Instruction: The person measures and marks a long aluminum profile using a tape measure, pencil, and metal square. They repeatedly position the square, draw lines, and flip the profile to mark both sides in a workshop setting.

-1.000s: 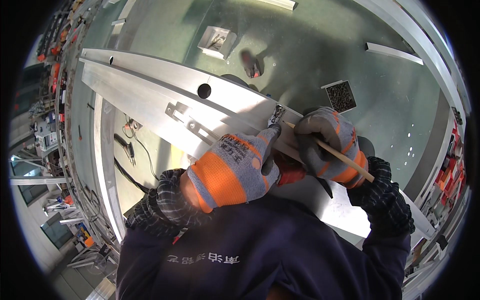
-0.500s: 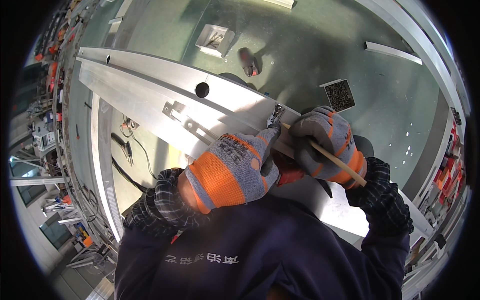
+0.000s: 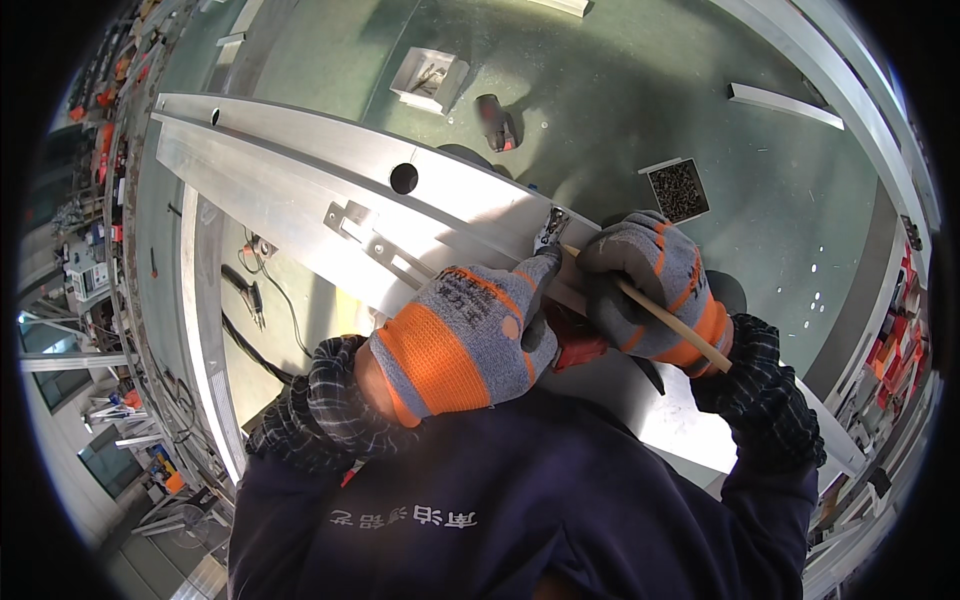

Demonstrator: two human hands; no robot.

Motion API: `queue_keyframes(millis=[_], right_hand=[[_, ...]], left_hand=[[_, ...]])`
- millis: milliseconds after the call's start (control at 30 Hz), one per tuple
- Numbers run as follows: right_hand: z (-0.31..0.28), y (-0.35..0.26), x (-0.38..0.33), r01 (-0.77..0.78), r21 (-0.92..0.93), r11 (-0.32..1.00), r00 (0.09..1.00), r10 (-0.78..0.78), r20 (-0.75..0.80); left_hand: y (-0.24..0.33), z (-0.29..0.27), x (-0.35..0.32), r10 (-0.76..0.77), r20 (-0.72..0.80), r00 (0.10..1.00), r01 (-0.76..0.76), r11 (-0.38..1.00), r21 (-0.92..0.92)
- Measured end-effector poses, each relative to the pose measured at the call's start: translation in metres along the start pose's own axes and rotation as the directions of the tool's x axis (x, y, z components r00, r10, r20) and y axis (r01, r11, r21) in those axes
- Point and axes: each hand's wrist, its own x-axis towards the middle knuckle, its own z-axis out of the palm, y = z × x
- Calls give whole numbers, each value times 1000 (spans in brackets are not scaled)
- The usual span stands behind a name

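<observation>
Apparently steadying, the half-curled grey-and-orange-gloved left hand (image 3: 460,330) extends its index to a shiny metal fitting (image 3: 550,228) on the silver aluminium beam (image 3: 310,148), hold unclear; matching-gloved right hand (image 3: 648,285) wraps slim tan wooden stick (image 3: 680,328).

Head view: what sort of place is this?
Probably a metalworking shop: a long metal profile with round holes, a black-and-red power tool and a box of small dark fasteners.

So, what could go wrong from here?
The small metal fitting might shift: the left hand seems to steady it only at its near end. The wooden stick in the right hand has its tip close to that left hand, so a slip could jab it. Bright glare on the silvery profile may hide fine detail.
</observation>
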Motion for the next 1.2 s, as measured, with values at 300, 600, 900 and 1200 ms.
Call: queue_keyframes(millis=[300, 600, 900, 1200], right_hand=[[-2, 0, -2, -14, 9, 1000, 999, 14, 37], [-1, 4, -7, -18, 24, 1000, 1000, 18, 8], [-1, -1, -1, -14, 5, 1000, 1000, 14, -7], [-14, -16, -7, -35, 43, 998, 971, 44, -235]], left_hand=[[3, -3, -1, 6, 23, 1000, -7, 999, 43], [0, 0, -1, 23, 13, 1000, -23, 1000, 12], [2, -4, -5, 22, 4, 1000, -22, 998, 54], [3, -1, -6, -21, 15, 1000, 22, 999, -32]])
